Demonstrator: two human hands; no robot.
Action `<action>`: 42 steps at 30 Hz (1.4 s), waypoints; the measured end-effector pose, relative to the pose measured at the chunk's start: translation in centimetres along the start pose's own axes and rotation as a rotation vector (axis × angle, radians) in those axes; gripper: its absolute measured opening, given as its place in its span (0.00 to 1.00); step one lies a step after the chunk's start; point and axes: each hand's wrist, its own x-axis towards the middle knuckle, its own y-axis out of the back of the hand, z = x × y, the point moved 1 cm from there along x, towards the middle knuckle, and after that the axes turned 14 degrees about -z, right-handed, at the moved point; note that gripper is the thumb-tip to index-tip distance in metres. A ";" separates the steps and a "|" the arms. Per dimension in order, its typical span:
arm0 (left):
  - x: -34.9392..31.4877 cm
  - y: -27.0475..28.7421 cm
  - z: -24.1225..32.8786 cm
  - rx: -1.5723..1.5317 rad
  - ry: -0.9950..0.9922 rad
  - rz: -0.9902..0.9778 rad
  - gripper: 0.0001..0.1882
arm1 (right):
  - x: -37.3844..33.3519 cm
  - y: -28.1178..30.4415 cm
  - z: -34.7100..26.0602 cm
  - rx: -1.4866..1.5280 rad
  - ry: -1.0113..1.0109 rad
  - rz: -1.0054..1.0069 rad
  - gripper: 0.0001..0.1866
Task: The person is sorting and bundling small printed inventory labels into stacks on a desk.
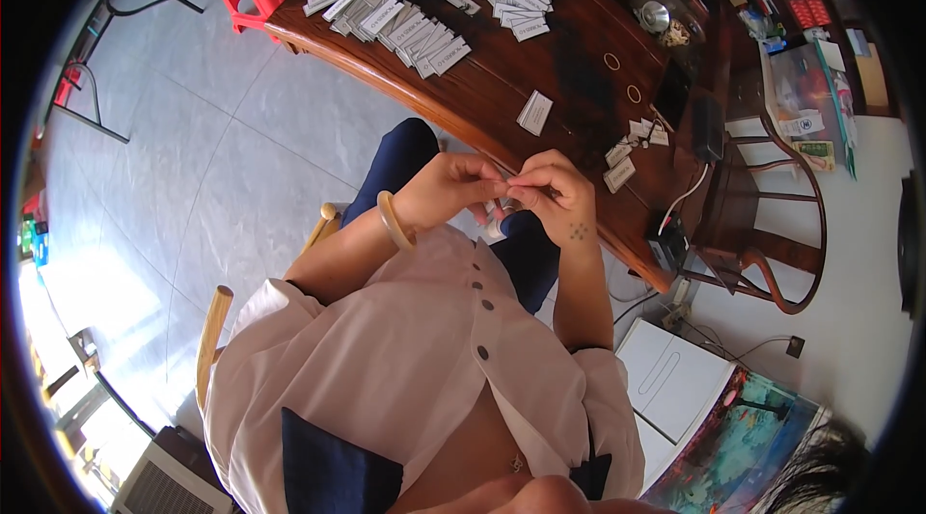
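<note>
Shirt (386, 321) foremost, left grip (446, 189) meets right grip (559, 196).

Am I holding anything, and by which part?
Can't tell: anything your left hand and right hand pinch where they meet is hidden or too small to see.

A: Clothes?
B: Pale pink shirt (415, 321), dark buttons (483, 353), navy collar (340, 468), dark sleeve edges (306, 291), navy trousers (397, 159).
A: Wrists?
B: Cream bangle (392, 228), left wrist (417, 213); dotted dark mark (579, 230), right wrist (579, 249).
</note>
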 end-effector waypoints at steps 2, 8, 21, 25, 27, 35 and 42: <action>-0.1 0.3 0.0 0.032 0.032 -0.013 0.05 | 0.1 0.2 -0.6 0.005 -0.035 -0.005 0.05; -0.2 0.9 -0.2 0.133 -0.018 -0.028 0.04 | 0.3 0.8 -0.5 0.011 -0.079 0.014 0.06; 6.3 8.4 5.4 1.323 -0.216 0.490 0.06 | 5.2 5.7 2.3 -1.038 -0.095 0.144 0.29; 6.1 10.3 5.8 1.315 -0.411 0.646 0.10 | 5.5 5.9 2.2 -1.018 -0.150 0.045 0.31; 4.8 10.1 6.1 1.249 -0.464 0.658 0.10 | 5.5 5.8 2.2 -1.014 -0.143 0.040 0.32; 2.2 4.7 1.1 0.379 -0.155 0.224 0.15 | 4.5 6.0 1.8 -1.018 -0.070 0.161 0.33; 3.7 1.1 -1.5 -0.319 -0.101 -0.009 0.21 | 1.2 1.1 -1.4 -0.858 0.101 0.141 0.30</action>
